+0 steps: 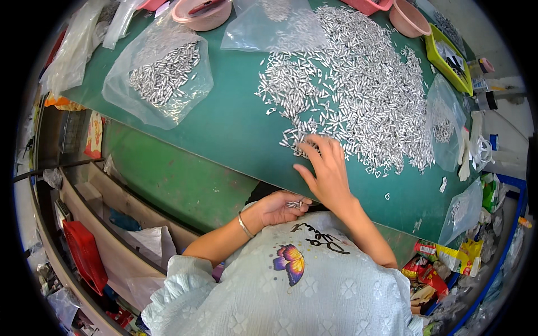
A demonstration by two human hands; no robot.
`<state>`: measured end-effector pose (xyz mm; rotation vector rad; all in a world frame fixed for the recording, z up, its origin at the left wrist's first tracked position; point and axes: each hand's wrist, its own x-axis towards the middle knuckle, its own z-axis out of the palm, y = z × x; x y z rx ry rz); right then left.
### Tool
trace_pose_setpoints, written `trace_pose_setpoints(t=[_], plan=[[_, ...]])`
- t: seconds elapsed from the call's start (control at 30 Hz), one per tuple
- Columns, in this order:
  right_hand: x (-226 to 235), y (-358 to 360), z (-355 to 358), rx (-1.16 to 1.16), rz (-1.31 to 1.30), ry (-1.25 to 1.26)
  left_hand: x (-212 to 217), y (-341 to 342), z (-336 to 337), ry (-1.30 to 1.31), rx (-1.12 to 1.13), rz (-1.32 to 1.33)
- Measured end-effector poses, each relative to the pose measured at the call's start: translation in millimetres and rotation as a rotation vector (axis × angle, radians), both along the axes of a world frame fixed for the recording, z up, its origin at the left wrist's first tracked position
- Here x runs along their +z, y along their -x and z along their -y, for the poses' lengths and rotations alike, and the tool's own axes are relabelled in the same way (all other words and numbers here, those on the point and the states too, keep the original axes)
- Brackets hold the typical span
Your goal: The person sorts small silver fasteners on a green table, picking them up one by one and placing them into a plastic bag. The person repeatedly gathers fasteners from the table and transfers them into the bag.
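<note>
Head view shows my right hand [328, 171], fingers spread, touching the silver pieces pile [358, 89] lying above it, while my left hand [280, 207] cups few pieces below.

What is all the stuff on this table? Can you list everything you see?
small metal pieces: too many to count, silver, heaped loose on the right of the table
table mat: one, green, under everything
bag of metal pieces: one, clear, upper left of the mat
nearly empty bag: one, clear, top middle
round bowls: two, pink, along the far edge
tray: one, yellow-green, far right corner
small bags: two, clear, right edge
red box: one, on the shelf at lower left
bracelet: one, silver, on the left wrist
left hand: holds a few metal pieces at the table edge
right hand: fingers spread on the heap's near edge
</note>
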<state>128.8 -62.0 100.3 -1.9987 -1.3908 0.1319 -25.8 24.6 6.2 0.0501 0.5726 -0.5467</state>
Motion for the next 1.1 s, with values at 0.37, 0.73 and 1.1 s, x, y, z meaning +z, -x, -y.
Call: trace_pose_setpoints(t=[0.37, 0.73, 1.1], plan=[[-19, -32, 35, -0.254, 0.185, 0.014, 21, -3, 0, -0.123, -0.039, 0.063], [17, 13, 45, 0.34, -0.239, 0.168, 18, 1, 1, 0.134, 0.076, 0.074], [-13, -21, 16, -0.021, 0.222, 0.131, 26, -1, 1, -0.081, -0.01, 0.073]])
